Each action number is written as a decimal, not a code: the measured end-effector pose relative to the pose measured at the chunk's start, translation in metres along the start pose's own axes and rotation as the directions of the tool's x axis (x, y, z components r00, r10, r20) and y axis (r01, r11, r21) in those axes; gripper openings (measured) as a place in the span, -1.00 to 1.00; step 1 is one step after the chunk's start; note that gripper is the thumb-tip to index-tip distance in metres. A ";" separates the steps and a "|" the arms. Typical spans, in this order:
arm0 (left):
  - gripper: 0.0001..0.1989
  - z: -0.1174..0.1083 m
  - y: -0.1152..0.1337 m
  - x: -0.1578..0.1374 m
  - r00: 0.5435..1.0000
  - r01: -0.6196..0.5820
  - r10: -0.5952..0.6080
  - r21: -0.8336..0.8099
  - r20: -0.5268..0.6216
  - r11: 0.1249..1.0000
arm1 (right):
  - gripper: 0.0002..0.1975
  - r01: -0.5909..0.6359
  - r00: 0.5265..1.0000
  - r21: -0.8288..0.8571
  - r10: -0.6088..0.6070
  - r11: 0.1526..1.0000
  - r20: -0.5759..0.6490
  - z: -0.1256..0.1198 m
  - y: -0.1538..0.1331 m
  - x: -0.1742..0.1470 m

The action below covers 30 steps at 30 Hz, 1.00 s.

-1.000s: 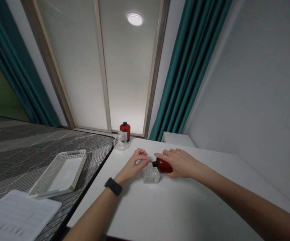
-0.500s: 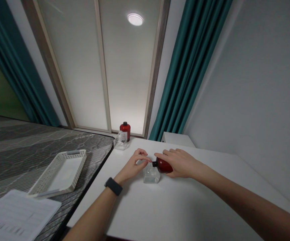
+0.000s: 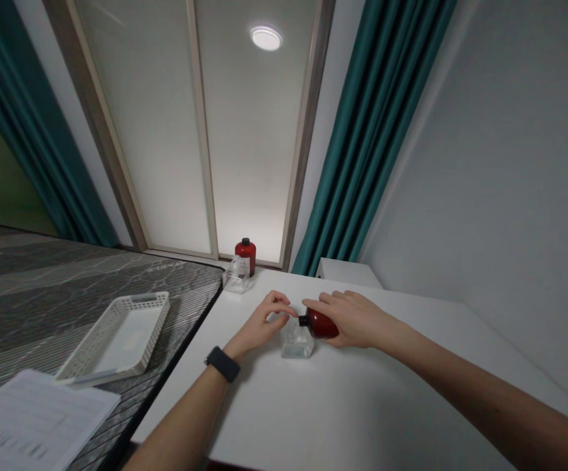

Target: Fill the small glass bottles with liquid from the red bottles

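A dark red bottle (image 3: 321,324) with a black cap (image 3: 303,321) lies tilted on its side in the air, my right hand (image 3: 355,319) wrapped round its body. The capped end points left, above a small clear plastic box (image 3: 297,343) on the white table (image 3: 313,405). My left hand (image 3: 266,318), with a dark watch on its wrist, is bent beside the box. Its index fingertip reaches the cap, while the thumb stays apart from that finger. Whether the fingertip presses on the cap I cannot tell. The bottle's far side is hidden by my right hand.
At the table's far left corner stands another red bottle (image 3: 245,254) with a black cap, behind a second clear box (image 3: 236,280). On the grey striped surface to the left are a white perforated basket (image 3: 155,337) and printed papers (image 3: 43,418). A white cabinet (image 3: 347,271) stands beyond the table.
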<state>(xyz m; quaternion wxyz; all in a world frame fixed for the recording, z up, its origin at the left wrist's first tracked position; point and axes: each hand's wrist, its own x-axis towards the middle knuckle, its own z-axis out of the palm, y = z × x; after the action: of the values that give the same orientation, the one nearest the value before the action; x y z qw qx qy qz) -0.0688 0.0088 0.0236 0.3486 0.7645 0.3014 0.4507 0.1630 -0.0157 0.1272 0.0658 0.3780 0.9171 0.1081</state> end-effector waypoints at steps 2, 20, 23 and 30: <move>-0.79 0.000 0.000 0.000 1.000 0.001 -0.001 -0.005 0.000 1.000 | -0.32 -0.004 1.000 0.005 0.004 1.000 0.004 0.000 0.000 0.000; -0.79 0.000 0.000 0.000 1.000 -0.011 0.011 -0.031 0.010 0.999 | -0.28 -0.005 1.000 -0.011 0.006 1.000 0.012 -0.001 -0.001 0.000; -0.79 0.000 0.000 0.000 1.000 -0.005 0.005 -0.037 0.008 0.999 | -0.30 -0.003 1.000 -0.010 0.003 1.000 0.008 -0.002 -0.001 0.000; -0.78 -0.001 -0.001 -0.001 1.000 -0.001 0.002 -0.050 0.018 0.999 | -0.30 -0.006 1.000 -0.007 0.006 1.000 0.008 -0.002 -0.001 0.000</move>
<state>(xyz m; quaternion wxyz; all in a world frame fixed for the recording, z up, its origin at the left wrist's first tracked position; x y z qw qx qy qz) -0.0697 0.0088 0.0231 0.3700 0.7597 0.2861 0.4517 0.1617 -0.0170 0.1290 0.0704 0.3810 0.9153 0.1099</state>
